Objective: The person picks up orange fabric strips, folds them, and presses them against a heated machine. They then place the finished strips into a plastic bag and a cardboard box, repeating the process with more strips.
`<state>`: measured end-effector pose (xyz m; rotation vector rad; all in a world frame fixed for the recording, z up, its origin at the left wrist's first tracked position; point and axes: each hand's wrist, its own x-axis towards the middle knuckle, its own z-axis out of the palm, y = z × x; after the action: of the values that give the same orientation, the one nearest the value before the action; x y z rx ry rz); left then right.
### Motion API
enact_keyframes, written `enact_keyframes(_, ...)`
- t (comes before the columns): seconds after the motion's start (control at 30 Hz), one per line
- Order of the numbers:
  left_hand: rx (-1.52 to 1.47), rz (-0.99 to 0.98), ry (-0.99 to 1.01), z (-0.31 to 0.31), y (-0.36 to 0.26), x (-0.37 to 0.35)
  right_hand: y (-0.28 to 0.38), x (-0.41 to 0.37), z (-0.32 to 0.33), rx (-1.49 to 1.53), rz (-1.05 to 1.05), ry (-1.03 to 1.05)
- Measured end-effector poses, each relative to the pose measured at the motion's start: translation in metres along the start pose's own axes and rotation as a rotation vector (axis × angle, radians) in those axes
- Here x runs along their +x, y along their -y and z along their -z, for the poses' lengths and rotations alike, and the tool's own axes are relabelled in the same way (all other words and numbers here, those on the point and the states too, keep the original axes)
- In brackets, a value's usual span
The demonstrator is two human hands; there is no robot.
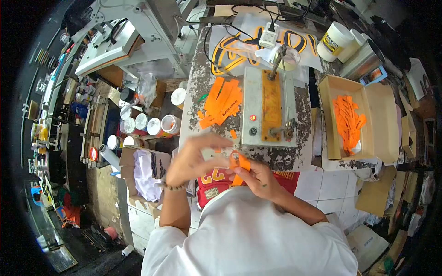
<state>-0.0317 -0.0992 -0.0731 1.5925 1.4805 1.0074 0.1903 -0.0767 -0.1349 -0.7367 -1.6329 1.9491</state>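
Close to my body, my right hand [258, 178] pinches a looped orange ribbon strip [241, 162] between thumb and fingers. My left hand [197, 158], blurred by motion, is just left of the loop. Its thumb and fingers are spread apart, with the thumb tip near the strip. Beyond my hands, a pile of flat orange strips [223, 102] with dark lettering lies on the worn table [193, 96]. Right of the pile stands a grey metal machine [251, 94] with a stained orange plate, a metal bar and a glowing red lamp.
An open cardboard box [382, 124] at the right holds many orange strips [349, 123]. White sheets with black-and-orange lettering [239, 50], a power strip [269, 36] and cables lie at the back. Tubs [334, 41] stand back right; several lidded jars [154, 125] stand left.
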Motion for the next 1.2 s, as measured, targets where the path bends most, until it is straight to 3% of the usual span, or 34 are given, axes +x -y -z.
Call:
enact_keyframes(0.03, -0.028, -0.069, 0.153, -0.011, -0.005, -0.008, 0.005, -0.001, 0.001, -0.022, 0.004, 0.05)
enact_keyframes(0.07, -0.03, -0.065, 0.15, -0.02, -0.005, -0.015, 0.008, -0.001, 0.002, -0.042, 0.008, 0.103)
enact_keyframes(0.17, -0.248, 0.062, 0.052, -0.04, 0.01, -0.034, 0.009, -0.004, 0.018, -0.275, 0.057, 0.167)
enact_keyframes(0.23, -0.585, 0.178, -0.09, -0.043, 0.015, -0.046, 0.007, -0.01, 0.019, -0.156, -0.024, 0.098)
enact_keyframes(0.37, -0.418, 0.16, -0.101, -0.031, 0.017, -0.057, 0.006, -0.022, 0.032, 0.143, -0.239, -0.049)
enact_keyframes(0.43, -0.141, 0.124, -0.036, -0.02, 0.013, -0.054, 0.016, -0.024, 0.037, 0.181, -0.234, -0.06)
enact_keyframes(0.5, -0.083, 0.186, 0.028, -0.014, 0.017, -0.057, 0.011, -0.03, 0.052, 0.509, -0.233, -0.084)
enact_keyframes(0.53, -0.083, 0.184, 0.033, -0.012, 0.018, -0.058, 0.004, -0.033, 0.065, 0.646, -0.223, 0.0)
enact_keyframes(0.6, -0.242, 0.314, 0.054, -0.009, 0.019, -0.059, -0.005, -0.042, 0.075, 0.639, -0.216, -0.055)
enact_keyframes(0.7, -0.429, 0.338, 0.044, -0.007, 0.029, -0.065, -0.001, -0.048, 0.078, 0.653, -0.181, -0.088)
enact_keyframes(0.9, -0.488, 0.437, -0.012, -0.004, 0.027, -0.07, 0.007, -0.053, 0.069, 0.537, -0.133, -0.167)
enact_keyframes(1.03, -0.48, 0.437, -0.048, -0.01, 0.036, -0.085, -0.006, -0.062, 0.08, 0.289, -0.226, -0.214)
enact_keyframes(1.1, -0.319, 0.237, 0.103, -0.017, 0.048, -0.094, -0.009, -0.063, 0.085, 0.222, -0.304, -0.167)
enact_keyframes(1.13, -0.079, 0.191, 0.196, -0.019, 0.059, -0.1, -0.01, -0.063, 0.084, 0.178, -0.181, -0.157)
enact_keyframes(1.17, -0.082, 0.208, 0.168, -0.025, 0.07, -0.108, -0.011, -0.062, 0.083, 0.136, -0.057, -0.147)
enact_keyframes(1.2, -0.169, 0.327, 0.262, -0.032, 0.082, -0.115, -0.012, -0.061, 0.083, 0.132, -0.065, -0.117)
